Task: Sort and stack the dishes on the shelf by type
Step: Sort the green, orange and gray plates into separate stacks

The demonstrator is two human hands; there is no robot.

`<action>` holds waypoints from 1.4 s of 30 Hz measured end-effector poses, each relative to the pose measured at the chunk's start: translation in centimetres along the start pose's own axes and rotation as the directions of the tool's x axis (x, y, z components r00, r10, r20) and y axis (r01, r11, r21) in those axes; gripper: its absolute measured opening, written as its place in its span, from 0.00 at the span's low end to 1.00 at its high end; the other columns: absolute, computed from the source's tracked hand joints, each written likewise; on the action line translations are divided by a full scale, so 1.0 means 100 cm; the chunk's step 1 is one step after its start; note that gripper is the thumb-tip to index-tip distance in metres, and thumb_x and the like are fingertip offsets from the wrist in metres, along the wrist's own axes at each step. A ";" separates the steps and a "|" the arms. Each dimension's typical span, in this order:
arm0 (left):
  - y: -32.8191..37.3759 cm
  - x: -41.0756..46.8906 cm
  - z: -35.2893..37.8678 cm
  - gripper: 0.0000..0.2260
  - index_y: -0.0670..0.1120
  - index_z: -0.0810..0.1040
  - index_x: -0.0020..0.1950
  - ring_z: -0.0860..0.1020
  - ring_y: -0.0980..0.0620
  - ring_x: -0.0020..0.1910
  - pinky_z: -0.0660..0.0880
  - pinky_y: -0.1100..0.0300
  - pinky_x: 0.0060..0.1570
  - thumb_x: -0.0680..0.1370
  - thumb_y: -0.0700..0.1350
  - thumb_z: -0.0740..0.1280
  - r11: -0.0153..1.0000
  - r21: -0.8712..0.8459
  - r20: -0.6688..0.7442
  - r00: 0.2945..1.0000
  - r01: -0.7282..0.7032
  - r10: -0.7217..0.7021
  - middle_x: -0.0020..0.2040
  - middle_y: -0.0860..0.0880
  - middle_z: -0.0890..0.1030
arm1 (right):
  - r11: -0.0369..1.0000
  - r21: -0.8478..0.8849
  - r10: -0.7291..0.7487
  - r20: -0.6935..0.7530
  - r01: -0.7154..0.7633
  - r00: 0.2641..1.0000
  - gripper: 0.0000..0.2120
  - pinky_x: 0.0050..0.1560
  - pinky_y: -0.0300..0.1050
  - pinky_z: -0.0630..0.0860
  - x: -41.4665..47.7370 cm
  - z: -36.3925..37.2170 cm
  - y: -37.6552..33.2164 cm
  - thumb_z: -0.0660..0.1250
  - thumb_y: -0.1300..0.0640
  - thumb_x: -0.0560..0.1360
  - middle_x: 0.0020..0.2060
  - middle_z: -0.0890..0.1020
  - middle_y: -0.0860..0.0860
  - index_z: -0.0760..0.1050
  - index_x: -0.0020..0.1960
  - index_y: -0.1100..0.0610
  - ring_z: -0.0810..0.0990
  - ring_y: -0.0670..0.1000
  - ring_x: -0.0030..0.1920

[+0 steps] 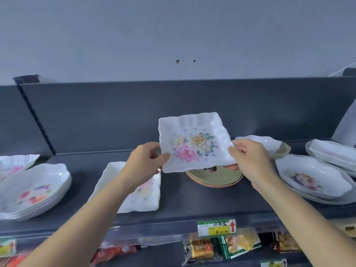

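I hold a white square dish with a flower print point(194, 143) in the air above the dark shelf point(192, 205), tilted toward me. My left hand point(148, 162) grips its lower left corner and my right hand point(248, 157) grips its right edge. Right below it lies a small stack of round green and orange plates point(215, 179). A white square floral dish point(133, 187) lies on the shelf under my left forearm. A stack of white wavy oval dishes point(36, 187) stands at the left.
Oval floral dishes point(312, 178) lie stacked at the right, more white dishes point(333, 155) behind them, and a white bowl point(267, 143) beyond my right hand. Another dish point(17, 162) shows far left. A price tag point(216, 227) hangs on the shelf edge above packaged snacks point(221, 247).
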State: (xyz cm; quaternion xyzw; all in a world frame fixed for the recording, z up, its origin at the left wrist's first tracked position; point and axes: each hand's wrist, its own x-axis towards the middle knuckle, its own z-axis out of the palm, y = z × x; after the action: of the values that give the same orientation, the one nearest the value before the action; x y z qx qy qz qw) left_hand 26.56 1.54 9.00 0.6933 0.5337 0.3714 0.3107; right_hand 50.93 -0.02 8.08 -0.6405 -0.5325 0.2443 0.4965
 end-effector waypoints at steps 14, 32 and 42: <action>-0.107 -0.031 -0.103 0.11 0.48 0.70 0.35 0.66 0.53 0.27 0.62 0.60 0.28 0.78 0.44 0.59 0.867 0.463 0.015 0.977 0.184 -0.215 0.30 0.53 0.68 | 0.915 -0.392 -0.002 0.240 0.099 0.971 0.06 0.37 0.46 0.70 -0.048 0.146 -0.013 0.61 0.55 0.76 0.29 0.73 0.46 0.75 0.45 0.55 0.73 0.52 0.34; -0.144 -0.026 -0.104 0.09 0.44 0.71 0.46 0.72 0.48 0.43 0.69 0.58 0.40 0.77 0.50 0.58 0.613 0.790 0.076 0.994 -0.012 -0.078 0.44 0.50 0.72 | 0.791 -0.611 0.098 0.186 0.037 0.978 0.16 0.44 0.46 0.74 -0.083 0.160 -0.021 0.61 0.43 0.76 0.47 0.79 0.47 0.75 0.60 0.49 0.78 0.53 0.50; -0.076 0.019 -0.072 0.18 0.54 0.72 0.67 0.75 0.52 0.58 0.77 0.54 0.47 0.78 0.54 0.60 0.650 0.703 0.132 0.950 -0.290 0.282 0.57 0.55 0.76 | 0.765 -0.644 0.011 -0.014 -0.018 1.000 0.12 0.51 0.48 0.76 -0.044 0.025 -0.017 0.64 0.52 0.76 0.41 0.81 0.44 0.78 0.57 0.52 0.79 0.51 0.48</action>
State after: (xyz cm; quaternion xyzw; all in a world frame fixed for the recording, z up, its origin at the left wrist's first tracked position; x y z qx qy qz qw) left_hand 16.86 5.47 6.89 0.8361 0.5179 0.1757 -0.0423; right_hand 46.71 -3.23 7.65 -0.7771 -0.5766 0.0476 0.2478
